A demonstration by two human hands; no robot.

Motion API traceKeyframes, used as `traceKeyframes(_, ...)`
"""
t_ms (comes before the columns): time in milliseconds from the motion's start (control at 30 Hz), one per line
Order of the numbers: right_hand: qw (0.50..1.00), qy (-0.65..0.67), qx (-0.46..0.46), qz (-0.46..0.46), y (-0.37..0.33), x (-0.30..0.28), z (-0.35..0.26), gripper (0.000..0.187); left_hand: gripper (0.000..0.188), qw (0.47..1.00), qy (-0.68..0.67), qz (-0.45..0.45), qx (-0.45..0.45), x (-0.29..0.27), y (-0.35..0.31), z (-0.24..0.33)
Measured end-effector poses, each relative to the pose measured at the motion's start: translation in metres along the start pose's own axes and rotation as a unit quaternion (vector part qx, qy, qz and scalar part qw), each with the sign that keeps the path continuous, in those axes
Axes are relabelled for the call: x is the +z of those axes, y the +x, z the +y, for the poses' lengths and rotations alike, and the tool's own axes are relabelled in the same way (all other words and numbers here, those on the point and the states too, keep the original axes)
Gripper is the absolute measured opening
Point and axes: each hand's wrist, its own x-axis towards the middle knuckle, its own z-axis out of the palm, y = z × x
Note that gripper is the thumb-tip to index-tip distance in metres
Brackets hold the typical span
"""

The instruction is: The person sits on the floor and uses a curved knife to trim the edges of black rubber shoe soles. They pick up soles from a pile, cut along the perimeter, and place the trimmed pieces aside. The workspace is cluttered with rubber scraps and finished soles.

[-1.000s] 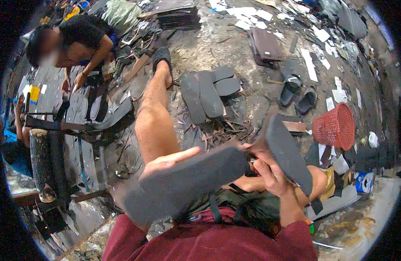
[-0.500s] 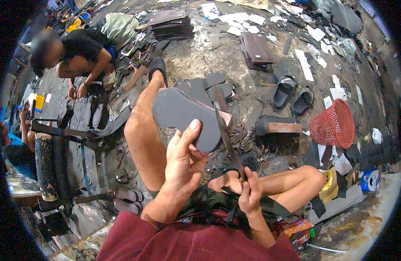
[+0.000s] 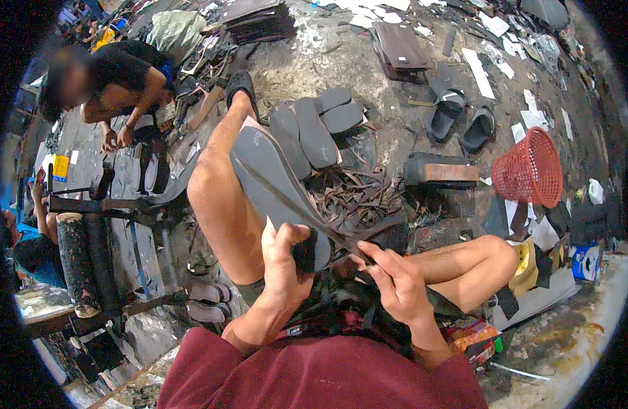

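Note:
My left hand (image 3: pixel 284 266) is closed around the lower end of a grey shoe sole (image 3: pixel 254 158), which is held tilted above my lap with its thumb on top. A pale pinkish layer shows along the sole's edge. In my right hand (image 3: pixel 400 285) is a long dark knife (image 3: pixel 342 238), gripped near its lower end. Its blade reaches up and left along the sole and appears to lie against it, though contact is hard to make out. Several more grey soles (image 3: pixel 315 136) lie on the floor beyond, beside a heap of thin dark trimmings (image 3: pixel 360 196).
A black block with a brown side (image 3: pixel 450 172), a pair of dark slides (image 3: pixel 477 129) and a red mesh basket (image 3: pixel 529 167) stand to the right. Stacked brown sheets (image 3: pixel 401 49) lie farther off. At left, a person (image 3: pixel 126 78) crouches by a bench with other soles.
The sole has turned more upright and moved slightly left and down. The knife has swung leftward from beside the sole onto it. My right hand has shifted slightly right.

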Motion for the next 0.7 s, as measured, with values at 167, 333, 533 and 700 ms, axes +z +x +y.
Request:
traceKeyframes(167,0.999,0.009,-0.009,0.049,0.038,0.045,0.000,0.044,0.037,0.996,0.089,-0.007,-0.013,-0.005,-0.005,-0.009)
traceKeyframes(333,0.996,0.083,-0.019,0.020,0.008,0.050,0.024,0.043,0.027,0.996,0.053,0.068,-0.038,-0.015,-0.004,-0.003)
traceKeyframes(533,0.997,0.060,0.042,0.016,-0.056,0.042,0.059,0.038,0.032,0.995,0.077,0.046,-0.044,-0.028,0.000,0.005)
traceKeyframes(700,0.998,0.009,0.061,0.010,-0.009,0.072,0.055,0.037,0.041,0.993,0.117,0.009,0.020,-0.029,-0.001,-0.001)
